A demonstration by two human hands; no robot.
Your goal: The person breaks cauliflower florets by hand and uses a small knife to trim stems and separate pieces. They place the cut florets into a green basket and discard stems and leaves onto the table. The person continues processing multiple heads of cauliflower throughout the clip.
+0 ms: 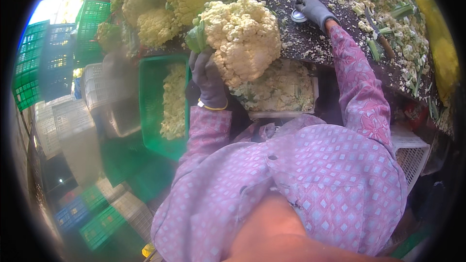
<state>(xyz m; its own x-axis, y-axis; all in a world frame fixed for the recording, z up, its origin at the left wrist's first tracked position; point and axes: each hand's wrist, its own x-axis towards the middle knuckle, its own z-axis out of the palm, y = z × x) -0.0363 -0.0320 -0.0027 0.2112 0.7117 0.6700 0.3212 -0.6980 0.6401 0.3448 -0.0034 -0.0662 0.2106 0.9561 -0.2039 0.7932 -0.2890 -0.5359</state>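
Note:
A large cream cauliflower head (244,40) with a green leaf at its left side is held up in my left hand (208,76), which wears a grey glove and grips it from below left. My right hand (316,11), gloved in grey too, is at the dark work table (309,49). Its fingers are closed on a small round metal tool (298,16), whose exact kind is unclear. Below the cauliflower, a pale crate (314,94) full of cauliflower pieces stands partly hidden by the head.
Several whole cauliflowers (160,22) are piled at the back left. A green tub (145,91) with florets is left of my left hand. Trimmings and a knife with a wooden handle (386,45) lie on the right. Stacked plastic crates (58,54) stand far left.

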